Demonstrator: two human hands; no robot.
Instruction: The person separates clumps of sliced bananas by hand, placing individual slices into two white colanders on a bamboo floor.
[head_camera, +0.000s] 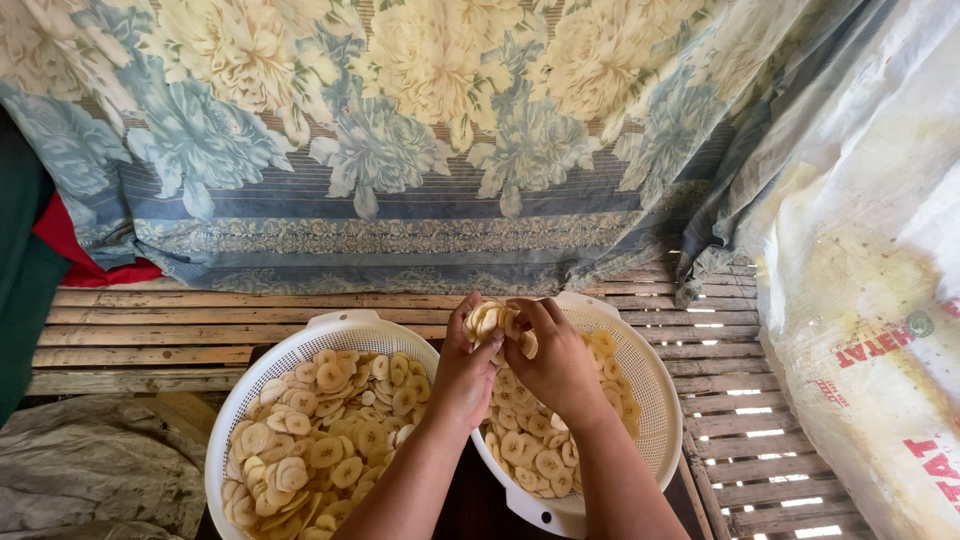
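Note:
Two white plastic colander baskets stand side by side on a slatted bamboo floor. The left basket is heaped with pale yellow round fruit slices. The right basket holds a thinner layer of the same slices. My left hand and my right hand meet above the right basket's near-left rim. Together they hold a small stack of slices between the fingertips.
A flowered blue and cream cloth hangs across the back. A large pale plastic sack fills the right side. Grey sacking lies at the lower left. Gaps show between the bamboo slats on the right.

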